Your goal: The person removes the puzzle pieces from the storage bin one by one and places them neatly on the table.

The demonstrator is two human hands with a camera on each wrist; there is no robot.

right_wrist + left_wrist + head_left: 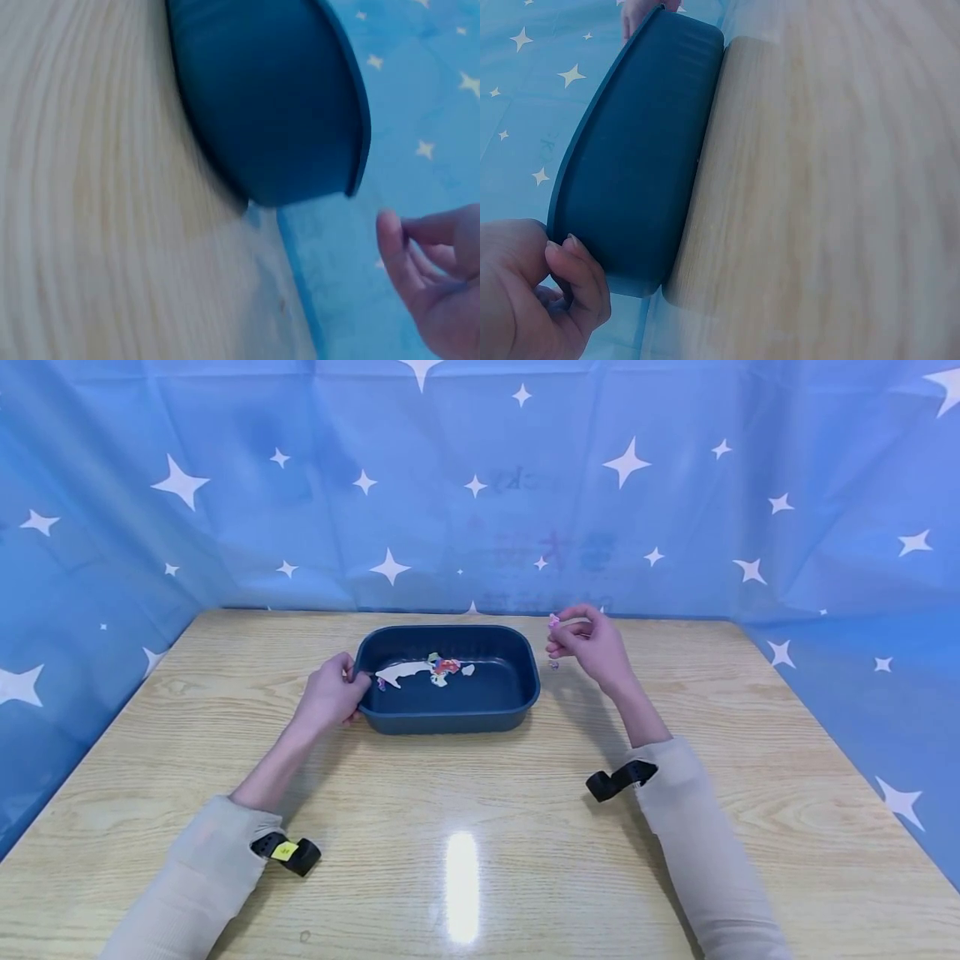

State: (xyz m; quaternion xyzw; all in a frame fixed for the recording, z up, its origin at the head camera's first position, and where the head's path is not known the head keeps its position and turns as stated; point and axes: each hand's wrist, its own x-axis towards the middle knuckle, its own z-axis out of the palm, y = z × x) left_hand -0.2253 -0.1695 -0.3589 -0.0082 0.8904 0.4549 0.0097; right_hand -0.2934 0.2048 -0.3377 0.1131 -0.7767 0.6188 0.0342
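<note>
A dark blue rectangular basin [450,722] stands near the back of the table. Inside it lie a long white scrap [405,670], a red and multicoloured scrap [446,667] and a few smaller bits. My left hand [332,695] grips the basin's left end, thumb over the rim; in the left wrist view curled fingers hold the outer wall. Just past the opposite end, my right hand [592,647] is raised, pinching a small pink crumpled piece [554,620] between thumb and fingers. Below that hand, a tiny purplish bit [553,665] shows over the tabletop. The right wrist view hides the pinched piece.
The light wood table [360,827] extends around the basin on all sides. A blue curtain [247,510] with white stars hangs along the back and both sides. Black straps with small cameras sit on both sleeved wrists.
</note>
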